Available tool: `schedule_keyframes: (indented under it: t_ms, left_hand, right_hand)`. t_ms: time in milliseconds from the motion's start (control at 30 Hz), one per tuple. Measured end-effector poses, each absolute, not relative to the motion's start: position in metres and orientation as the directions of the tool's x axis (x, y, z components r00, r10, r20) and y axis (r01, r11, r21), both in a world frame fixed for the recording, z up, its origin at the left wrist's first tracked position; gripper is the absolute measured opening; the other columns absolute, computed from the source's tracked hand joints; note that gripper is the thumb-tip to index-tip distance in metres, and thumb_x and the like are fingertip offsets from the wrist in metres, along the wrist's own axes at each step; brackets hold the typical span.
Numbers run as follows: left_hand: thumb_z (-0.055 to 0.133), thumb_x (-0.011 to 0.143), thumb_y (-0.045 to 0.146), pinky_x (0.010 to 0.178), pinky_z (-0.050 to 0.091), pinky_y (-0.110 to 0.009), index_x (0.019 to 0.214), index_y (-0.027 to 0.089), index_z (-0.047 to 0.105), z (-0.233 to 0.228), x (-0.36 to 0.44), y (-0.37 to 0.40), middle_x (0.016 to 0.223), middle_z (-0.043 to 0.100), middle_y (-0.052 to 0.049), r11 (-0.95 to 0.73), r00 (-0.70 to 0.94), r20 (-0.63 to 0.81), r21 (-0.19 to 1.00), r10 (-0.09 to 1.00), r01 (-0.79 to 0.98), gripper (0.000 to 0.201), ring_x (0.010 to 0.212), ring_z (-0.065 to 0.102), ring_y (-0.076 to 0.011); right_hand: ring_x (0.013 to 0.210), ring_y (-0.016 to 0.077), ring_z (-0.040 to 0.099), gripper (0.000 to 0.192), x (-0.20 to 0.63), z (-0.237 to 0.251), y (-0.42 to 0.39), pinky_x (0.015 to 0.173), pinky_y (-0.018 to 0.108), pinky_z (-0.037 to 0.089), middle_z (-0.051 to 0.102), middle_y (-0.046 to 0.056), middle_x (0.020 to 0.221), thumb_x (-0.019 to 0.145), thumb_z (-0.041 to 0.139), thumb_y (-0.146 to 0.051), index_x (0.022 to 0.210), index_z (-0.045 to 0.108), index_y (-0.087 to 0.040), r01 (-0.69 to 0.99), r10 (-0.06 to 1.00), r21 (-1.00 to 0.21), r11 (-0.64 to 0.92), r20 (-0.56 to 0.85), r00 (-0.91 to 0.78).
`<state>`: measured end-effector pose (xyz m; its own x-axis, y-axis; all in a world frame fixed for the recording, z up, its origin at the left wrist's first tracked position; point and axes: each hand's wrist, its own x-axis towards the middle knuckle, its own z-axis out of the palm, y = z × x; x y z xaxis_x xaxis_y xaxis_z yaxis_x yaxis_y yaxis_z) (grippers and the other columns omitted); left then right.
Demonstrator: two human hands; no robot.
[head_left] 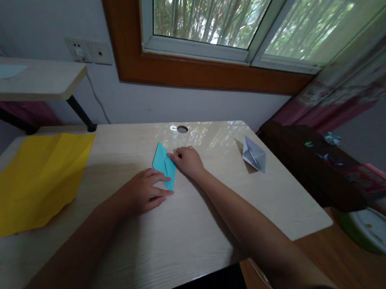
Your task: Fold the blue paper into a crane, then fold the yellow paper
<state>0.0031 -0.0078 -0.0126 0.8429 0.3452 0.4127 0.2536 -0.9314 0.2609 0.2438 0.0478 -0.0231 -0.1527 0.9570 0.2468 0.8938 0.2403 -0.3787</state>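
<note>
Left hand (145,189), fingers spread, touched the lower end of the blue folded paper (161,162), mid-frame on the bench (177,241). The paper's long axis ran nearly up-and-down; the right hand (188,161), curled, met its right edge, whether pinching unclear.

From afar I see matt folded paper (160,159) at mid-frame, a smooth, faintly glossy wood-grain desk (170,242), and a cloth curtain (369,81) at right.

Home room by appearance, pale desk (279,204), raised shelf (49,78), patterned curtain (352,83), wood-trimmed window (207,10), wall sockets (99,52)
</note>
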Motion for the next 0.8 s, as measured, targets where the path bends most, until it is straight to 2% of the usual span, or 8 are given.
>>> schedule_keyframes:
  t_ms: [100, 200, 300, 567, 800]
  left_hand:
    - [0.064, 0.095, 0.027, 0.105, 0.048, -0.049, 0.122, 0.035, 0.074, -0.013, 0.003, -0.008, 0.132, 0.068, -0.008, -0.935, 0.843, 0.419, 0.248, 0.338, 0.251, 0.030, 0.121, 0.059, -0.0274]
    - [0.064, 0.095, 0.027, 0.106, 0.047, -0.050, 0.122, 0.035, 0.074, -0.014, 0.002, -0.007, 0.133, 0.067, -0.008, -0.937, 0.843, 0.422, 0.245, 0.333, 0.248, 0.030, 0.122, 0.059, -0.0281]
    - [0.064, 0.095, 0.027, 0.106, 0.047, -0.051, 0.121, 0.034, 0.074, -0.016, 0.001, -0.007, 0.133, 0.067, -0.009, -0.937, 0.843, 0.422, 0.245, 0.333, 0.248, 0.029, 0.122, 0.059, -0.0283]
    - [0.056, 0.099, 0.022, 0.098, 0.055, -0.042, 0.118, 0.020, 0.073, -0.015, 0.000, -0.003, 0.119, 0.073, -0.011, -0.905, 0.808, 0.437, 0.336, 0.394, 0.260, 0.026, 0.109, 0.067, -0.0230]
    - [0.056, 0.099, 0.022, 0.097, 0.054, -0.042, 0.107, 0.021, 0.077, -0.015, 0.000, 0.001, 0.119, 0.073, -0.011, -0.931, 0.814, 0.457, 0.238, 0.359, 0.277, 0.023, 0.108, 0.067, -0.0234]
  right_hand:
    - [0.076, 0.0186, 0.054, 0.038, 0.251, -0.022, 0.039, 0.079, 0.032, 0.038, 0.065, 0.004, 0.079, 0.092, 0.067, -0.053, 0.073, 0.062, -0.021, 0.860, 0.931, -0.380, 0.341, 0.261, -0.254]
    - [0.081, 0.0201, 0.053, 0.038, 0.256, -0.020, 0.026, 0.077, 0.032, 0.037, 0.063, 0.004, 0.084, 0.084, 0.076, -0.055, 0.076, 0.061, -0.021, 0.848, 0.923, -0.382, 0.367, 0.260, -0.282]
    - [0.085, 0.0210, 0.053, 0.040, 0.258, -0.019, 0.013, 0.077, 0.032, 0.037, 0.062, 0.004, 0.088, 0.082, 0.077, -0.058, 0.079, 0.061, -0.021, 0.836, 0.919, -0.390, 0.386, 0.242, -0.312]
    - [0.089, 0.0228, 0.052, 0.045, 0.261, -0.013, -0.007, 0.081, 0.033, 0.037, 0.060, 0.005, 0.093, 0.076, 0.081, -0.062, 0.083, 0.061, -0.022, 0.838, 0.919, -0.377, 0.394, 0.184, -0.350]
    - [0.098, 0.0264, 0.051, 0.055, 0.254, -0.014, -0.028, 0.083, 0.036, 0.039, 0.056, 0.008, 0.106, 0.064, 0.087, -0.065, 0.089, 0.062, -0.022, 0.856, 0.938, -0.386, 0.345, 0.157, -0.308]
